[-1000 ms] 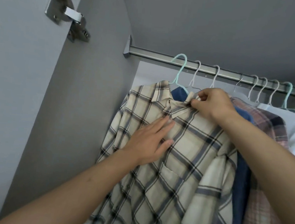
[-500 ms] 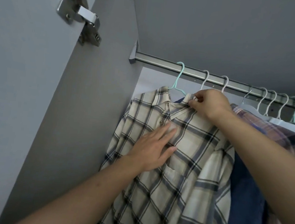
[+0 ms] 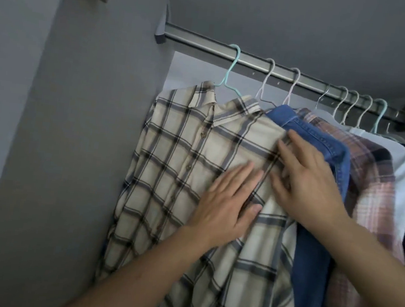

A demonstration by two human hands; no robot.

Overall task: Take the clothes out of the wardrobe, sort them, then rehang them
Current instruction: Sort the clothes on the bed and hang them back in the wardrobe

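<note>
My left hand [image 3: 226,204] lies flat, fingers straight and together, pointing up and to the right; my right hand [image 3: 312,181] lies just beside it — fingers spread and lightly bent, pointing up and left; both bare forearms reach in from below.

Dim, soft light; slight motion blur

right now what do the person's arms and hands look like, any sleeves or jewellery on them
Both forearms are bare as far as the frame shows; no sleeve or cuff comes into view. The left hand and the right hand wear no gloves, and no watch, bracelet or ring shows on the wrists or visible fingers. The picture is slightly blurred, so a very thin ring could be missed.
</note>
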